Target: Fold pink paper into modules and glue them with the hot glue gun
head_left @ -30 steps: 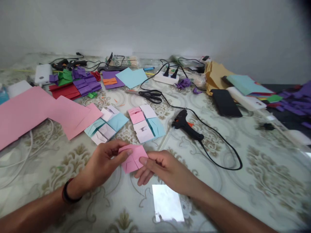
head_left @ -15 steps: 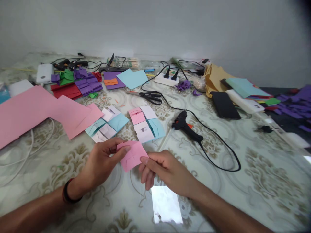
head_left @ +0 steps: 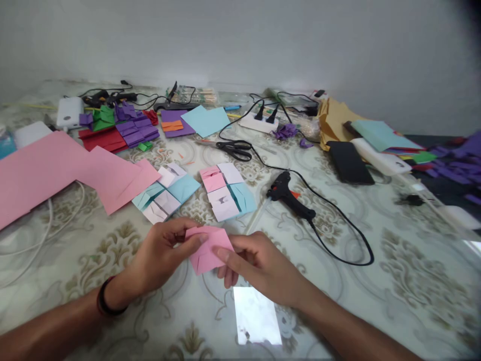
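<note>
A folded square of pink paper (head_left: 206, 256) is held above the table between my two hands. My left hand (head_left: 161, 255) pinches its upper left side, thumb on top and fingers beneath. On the right side, my right hand (head_left: 255, 265) grips it with the thumb pressed on its face; the lower fingers curl underneath. Just beyond lie two joined groups of folded squares: one of white and light blue pieces (head_left: 165, 193), the other of pink, white and light blue pieces (head_left: 227, 192).
A black glue gun (head_left: 287, 195) with a looping cord lies at right. Behind are scissors (head_left: 236, 149), a white power strip (head_left: 259, 122) and a black phone (head_left: 349, 163). Pink sheets (head_left: 41, 175) spread at left. Coloured folded papers (head_left: 137, 131) line the back.
The pink paper has shifted slightly right and down, and its tilt has changed. My right thumb has slid further onto its face.
</note>
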The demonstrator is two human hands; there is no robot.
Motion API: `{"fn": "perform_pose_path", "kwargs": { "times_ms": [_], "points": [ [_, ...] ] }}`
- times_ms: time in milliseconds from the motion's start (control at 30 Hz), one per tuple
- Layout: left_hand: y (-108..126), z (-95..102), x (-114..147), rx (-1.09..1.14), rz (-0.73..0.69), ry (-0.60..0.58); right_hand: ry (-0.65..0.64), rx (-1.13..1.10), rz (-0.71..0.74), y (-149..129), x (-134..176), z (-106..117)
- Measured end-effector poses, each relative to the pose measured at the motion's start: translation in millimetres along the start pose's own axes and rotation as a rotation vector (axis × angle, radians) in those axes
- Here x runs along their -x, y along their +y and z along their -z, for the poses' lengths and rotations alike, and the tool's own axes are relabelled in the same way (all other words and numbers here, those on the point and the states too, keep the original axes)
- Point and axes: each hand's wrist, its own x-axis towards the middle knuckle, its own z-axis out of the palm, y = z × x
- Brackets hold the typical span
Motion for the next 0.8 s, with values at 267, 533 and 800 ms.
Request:
{"fn": "perform_pose_path", "kwargs": {
  "times_ms": [267,533,800],
  "points": [
    [-6.3,-0.7,0.9,-0.058,0.038,-0.13,0.002,-0.001,0.021,-0.1,1.1,-1.4],
    [-1.7,1.7,0.8,-0.031,0.039,-0.053,-0.052,-0.032,-0.09,1.0,-1.4,-2.8],
    [4.6,3.1,-6.8,-0.02,0.092,0.073,0.362,0.266,0.111,-6.7,-3.1,52.4]
  ]
}}
